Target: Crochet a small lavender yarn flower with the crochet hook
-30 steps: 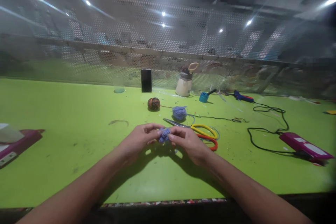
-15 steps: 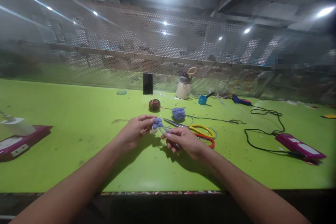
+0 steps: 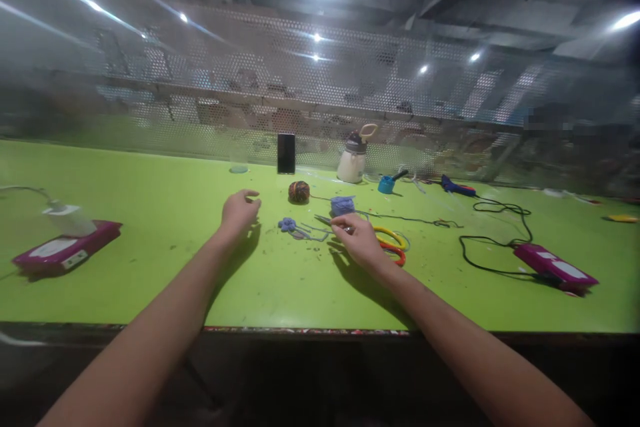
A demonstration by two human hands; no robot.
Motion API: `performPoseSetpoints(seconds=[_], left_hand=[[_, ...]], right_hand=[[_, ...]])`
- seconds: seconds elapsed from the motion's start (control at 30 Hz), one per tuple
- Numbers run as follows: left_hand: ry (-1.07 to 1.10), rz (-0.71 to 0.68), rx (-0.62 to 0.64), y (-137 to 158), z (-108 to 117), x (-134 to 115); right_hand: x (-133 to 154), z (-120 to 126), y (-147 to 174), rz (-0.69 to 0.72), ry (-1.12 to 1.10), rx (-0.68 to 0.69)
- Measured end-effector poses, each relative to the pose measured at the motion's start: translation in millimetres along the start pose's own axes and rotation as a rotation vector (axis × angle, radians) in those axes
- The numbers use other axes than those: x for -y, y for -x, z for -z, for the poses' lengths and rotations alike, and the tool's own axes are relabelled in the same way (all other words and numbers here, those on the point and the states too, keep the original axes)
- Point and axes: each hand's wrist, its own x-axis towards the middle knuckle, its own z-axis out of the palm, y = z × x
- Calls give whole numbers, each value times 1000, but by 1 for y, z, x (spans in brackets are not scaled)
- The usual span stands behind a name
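Observation:
A small blue-purple crocheted yarn piece (image 3: 287,224) lies on the green table with loose yarn tails trailing to its right. My left hand (image 3: 241,217) is a little to its left, touching nothing, its fingers apart. My right hand (image 3: 357,240) has curled fingers over the blades of the scissors (image 3: 393,235), whose yellow and orange handles show beyond the wrist. Whatever those fingers hold is hidden. Just behind that hand sits a blue-purple yarn ball (image 3: 343,205). A multicoloured yarn ball (image 3: 299,192) stands farther back.
At the back are a dark phone (image 3: 287,153), a clear cup (image 3: 239,163), a bottle (image 3: 351,163) and a blue pot (image 3: 386,185). Purple power strips lie left (image 3: 65,250) and right (image 3: 557,268). A corded blue tool (image 3: 457,187) is at back right; perforated metal panels rise behind.
Both hands have let go of the crocheted piece, which now lies on the table. My left hand has moved left and opened; the right has shifted slightly right and away from me.

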Motion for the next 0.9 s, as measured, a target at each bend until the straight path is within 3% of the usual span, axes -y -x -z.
performPoseSetpoints(seconds=[0.1, 0.3, 0.5, 0.7, 0.9], left_hand=[[-167, 36, -56, -5, 4, -1], [-379, -7, 134, -5, -24, 6], [-456, -82, 152, -4, -38, 13], [-355, -90, 243, 2, -38, 11], [-45, -98, 435, 26, -41, -11]], right_hand=[[0, -5, 2, 18, 26, 23], [4, -11, 7, 55, 16, 74], [7, -13, 9, 69, -32, 103], [6, -15, 10, 42, -110, 120], [5, -11, 3, -63, -262, 109]])
